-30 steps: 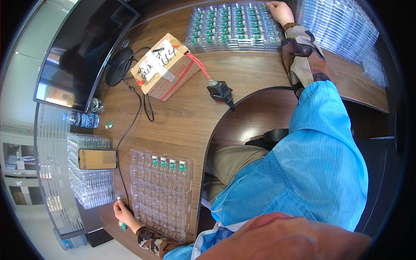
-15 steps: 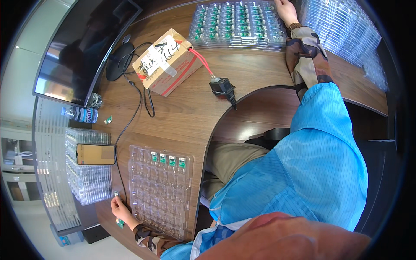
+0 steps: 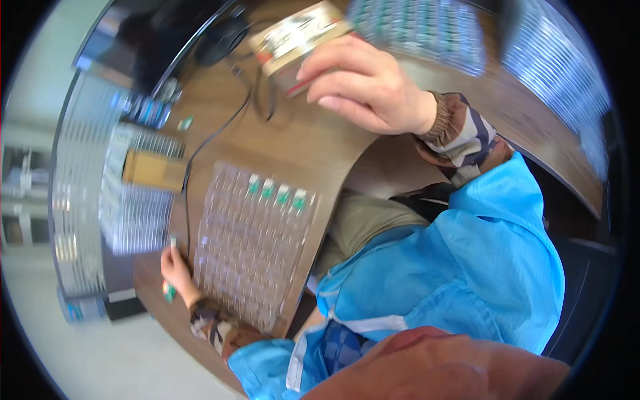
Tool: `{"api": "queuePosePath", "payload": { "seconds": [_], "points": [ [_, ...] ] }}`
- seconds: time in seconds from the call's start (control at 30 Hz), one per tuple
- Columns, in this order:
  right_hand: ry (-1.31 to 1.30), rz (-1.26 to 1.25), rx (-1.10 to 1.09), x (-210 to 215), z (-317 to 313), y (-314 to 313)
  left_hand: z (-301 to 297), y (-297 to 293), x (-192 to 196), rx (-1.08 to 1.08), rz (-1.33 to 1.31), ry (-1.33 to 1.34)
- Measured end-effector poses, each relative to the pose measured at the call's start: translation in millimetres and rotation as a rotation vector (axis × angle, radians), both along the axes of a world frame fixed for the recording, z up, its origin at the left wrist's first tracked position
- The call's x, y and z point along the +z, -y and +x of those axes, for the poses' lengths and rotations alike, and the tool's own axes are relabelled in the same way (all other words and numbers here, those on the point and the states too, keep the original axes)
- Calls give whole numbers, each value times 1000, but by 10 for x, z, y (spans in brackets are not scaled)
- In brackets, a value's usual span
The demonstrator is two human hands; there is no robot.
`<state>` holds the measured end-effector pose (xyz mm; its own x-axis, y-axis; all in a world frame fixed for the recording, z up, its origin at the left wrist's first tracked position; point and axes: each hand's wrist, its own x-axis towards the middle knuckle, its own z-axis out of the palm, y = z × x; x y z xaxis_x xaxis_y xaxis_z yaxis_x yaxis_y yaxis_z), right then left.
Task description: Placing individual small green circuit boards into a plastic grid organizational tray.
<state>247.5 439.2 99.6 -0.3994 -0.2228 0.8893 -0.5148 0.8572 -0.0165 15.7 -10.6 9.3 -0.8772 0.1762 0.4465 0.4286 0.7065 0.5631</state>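
My left hand (image 3: 175,268) is at the far-left edge of the desk, fingers pinched on a small circuit board (image 3: 173,242) whose pale end pokes out past the fingertips. Beside that hand's wrist lies another small green piece (image 3: 169,291). A clear plastic tray (image 3: 250,250) lies between my left forearm and the desk's curved edge; several green circuit boards (image 3: 283,195) fill part of its top row, and its other pockets look bare. My right hand (image 3: 373,87) hangs over the desk in front of the cardboard box (image 3: 298,39), fingers spread and nothing visible in them.
Stacked clear trays (image 3: 137,223) stand at the left, a phone (image 3: 155,171) on top. A water bottle (image 3: 141,110), a black cable (image 3: 217,138) and a monitor (image 3: 150,37) are behind. A tray full of green boards (image 3: 420,30) and more stacked trays (image 3: 557,60) are at the far right.
My right hand has come away from the full tray at the far right, moving left and nearer. My left hand keeps its pinch. The whole view has shifted and blurred.
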Motion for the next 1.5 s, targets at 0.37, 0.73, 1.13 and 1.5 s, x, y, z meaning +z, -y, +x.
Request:
{"api": "queuePosePath", "payload": {
  "seconds": [0.37,0.73,1.13,1.5],
  "points": [
    [445,-435,429,-260,-1247,886,-178,-174,-3,122,-28,31],
    [712,-64,415,-510,-1104,869,-167,-75,3,163,-9,67],
    [489,356,165,-512,-1014,1004,-151,-137,15,164,-49,54],
    [511,317,187,-489,-1000,1057,-63,-162,66,217,-46,121]
  ]
}}
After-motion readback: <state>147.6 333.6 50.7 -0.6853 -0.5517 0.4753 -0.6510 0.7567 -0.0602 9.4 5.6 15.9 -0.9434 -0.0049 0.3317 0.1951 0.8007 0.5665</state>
